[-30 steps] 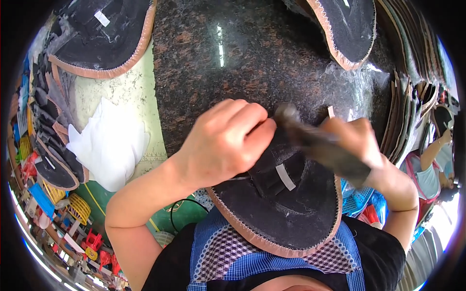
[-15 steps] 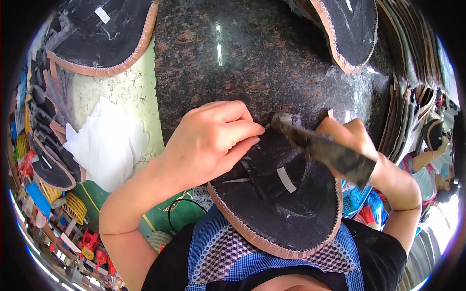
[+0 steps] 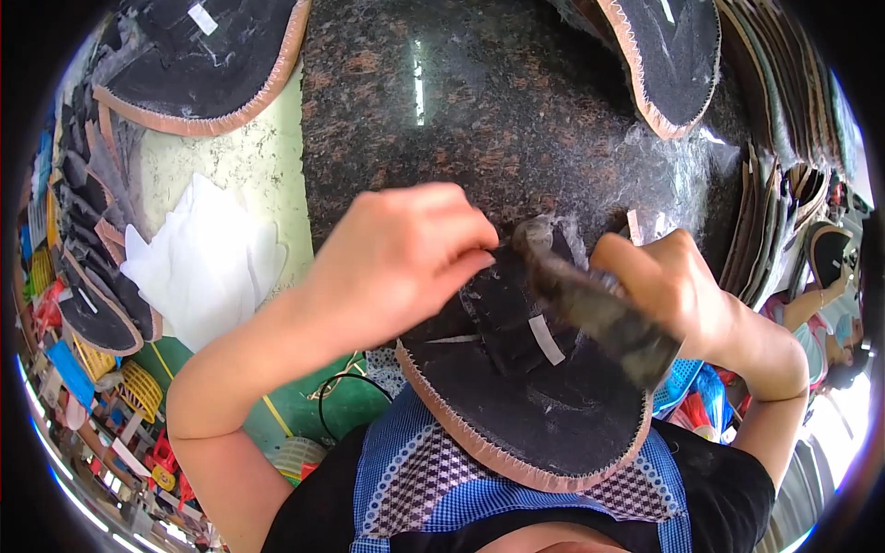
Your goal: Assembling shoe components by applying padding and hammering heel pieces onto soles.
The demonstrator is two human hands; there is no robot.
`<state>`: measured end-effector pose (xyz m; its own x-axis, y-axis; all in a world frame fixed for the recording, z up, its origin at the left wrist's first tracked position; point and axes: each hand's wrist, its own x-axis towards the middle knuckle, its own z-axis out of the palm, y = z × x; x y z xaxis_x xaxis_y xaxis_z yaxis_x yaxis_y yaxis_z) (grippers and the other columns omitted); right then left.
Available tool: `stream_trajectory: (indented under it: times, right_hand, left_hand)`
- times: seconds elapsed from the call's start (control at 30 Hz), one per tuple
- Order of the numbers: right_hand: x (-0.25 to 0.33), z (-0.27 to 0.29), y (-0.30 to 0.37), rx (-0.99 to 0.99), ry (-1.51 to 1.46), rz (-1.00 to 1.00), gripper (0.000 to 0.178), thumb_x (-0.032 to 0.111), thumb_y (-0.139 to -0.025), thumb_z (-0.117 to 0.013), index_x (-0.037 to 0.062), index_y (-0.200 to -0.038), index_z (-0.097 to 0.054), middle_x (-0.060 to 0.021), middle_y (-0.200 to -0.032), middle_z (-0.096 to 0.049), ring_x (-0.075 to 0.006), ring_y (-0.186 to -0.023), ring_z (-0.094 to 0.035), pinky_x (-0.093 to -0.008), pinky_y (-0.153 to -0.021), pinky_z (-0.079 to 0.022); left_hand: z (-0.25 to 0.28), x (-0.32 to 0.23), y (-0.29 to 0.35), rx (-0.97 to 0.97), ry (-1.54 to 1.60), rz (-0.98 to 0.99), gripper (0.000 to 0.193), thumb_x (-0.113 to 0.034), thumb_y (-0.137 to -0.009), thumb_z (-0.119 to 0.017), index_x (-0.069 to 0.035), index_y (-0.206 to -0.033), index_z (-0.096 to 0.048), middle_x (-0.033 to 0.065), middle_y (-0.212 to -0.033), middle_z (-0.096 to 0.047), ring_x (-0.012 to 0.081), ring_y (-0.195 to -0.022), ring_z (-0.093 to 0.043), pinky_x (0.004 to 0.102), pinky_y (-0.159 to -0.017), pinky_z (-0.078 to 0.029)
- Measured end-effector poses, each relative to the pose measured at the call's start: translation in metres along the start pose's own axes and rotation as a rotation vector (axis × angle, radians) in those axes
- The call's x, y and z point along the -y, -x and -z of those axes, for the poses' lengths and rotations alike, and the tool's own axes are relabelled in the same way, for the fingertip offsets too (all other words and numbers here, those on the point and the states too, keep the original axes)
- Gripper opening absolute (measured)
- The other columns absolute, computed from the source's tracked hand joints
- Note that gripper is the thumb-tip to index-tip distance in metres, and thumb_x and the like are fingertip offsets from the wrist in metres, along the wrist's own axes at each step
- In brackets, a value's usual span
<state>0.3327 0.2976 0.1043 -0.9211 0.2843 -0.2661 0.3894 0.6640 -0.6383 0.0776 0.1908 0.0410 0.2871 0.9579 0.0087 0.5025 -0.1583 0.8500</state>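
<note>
the tan rim (image 3: pixel 502 472) looks already stitched along the near curve of the black sole (image 3: pixel 553 415), which lies in front of the apron (image 3: pixel 433 475); the far end is hidden, so what is left there i cannot tell. the left hand (image 3: pixel 410 241) has its fingers drawn together, pinching what is unclear; the right hand (image 3: pixel 671 284) wraps a blurred hammer-like tool (image 3: pixel 604 304). the desk (image 3: pixel 442 138) is dark, speckled and glossy, white sheets (image 3: pixel 207 263) at left, the room beyond cluttered.

Bright; glare on tabletop (image 3: pixel 442 138); dark tool (image 3: pixel 604 313) blurred; edges warped.
</note>
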Motion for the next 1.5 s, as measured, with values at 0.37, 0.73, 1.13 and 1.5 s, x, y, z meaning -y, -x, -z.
stream_trajectory:
  times: [0.37, 0.73, 1.13, 1.5]
  right_hand:
    - [0.005, 0.009, -0.013, 0.031, -0.13, 0.002, 0.02, 0.006, -0.083, -0.071, 0.0023, -0.095, -0.054, -0.0131, -0.05, -0.05, -0.0389, -0.049, -0.058, -0.0452, -0.044, -0.045]
    - [0.005, 0.006, -0.018, -0.055, -0.018, -0.019, 0.029, 0.015, -0.081, -0.075, 0.002, -0.096, -0.054, -0.0107, -0.054, -0.052, -0.0352, -0.049, -0.059, -0.0449, -0.044, -0.043]
    - [0.007, -0.002, -0.03, 0.121, -0.076, 0.149, 0.02, 0.01, -0.086, -0.071, 0.0009, -0.098, -0.056, -0.0096, -0.053, -0.051, -0.0348, -0.047, -0.06, -0.0441, -0.043, -0.046]
    - [0.004, -0.008, -0.029, 0.062, -0.021, 0.193, 0.021, 0.011, -0.083, -0.072, 0.0026, -0.095, -0.057, -0.0102, -0.056, -0.051, -0.0336, -0.047, -0.058, -0.0426, -0.043, -0.044]
  left_hand:
    - [-0.002, -0.007, 0.009, 0.053, -0.369, -0.305, 0.013, -0.005, -0.07, -0.071, 0.001, -0.081, -0.068, 0.0086, -0.093, -0.062, 0.0225, -0.08, -0.065, 0.0312, -0.063, -0.057]
    - [-0.001, 0.017, 0.018, -0.068, -0.131, -0.31, 0.013, -0.004, -0.073, -0.076, 0.0, -0.084, -0.071, 0.0074, -0.089, -0.065, 0.023, -0.079, -0.066, 0.0322, -0.063, -0.056]
    - [-0.015, 0.01, 0.042, -0.291, -0.107, -0.149, 0.022, -0.004, -0.069, -0.085, 0.0, -0.087, -0.073, 0.0055, -0.085, -0.064, 0.0223, -0.079, -0.064, 0.0325, -0.062, -0.053]
    - [-0.046, -0.005, 0.055, -0.53, -0.333, -0.053, 0.028, -0.001, -0.065, -0.085, -0.001, -0.091, -0.075, 0.0045, -0.084, -0.062, 0.0228, -0.077, -0.06, 0.0322, -0.063, -0.05]
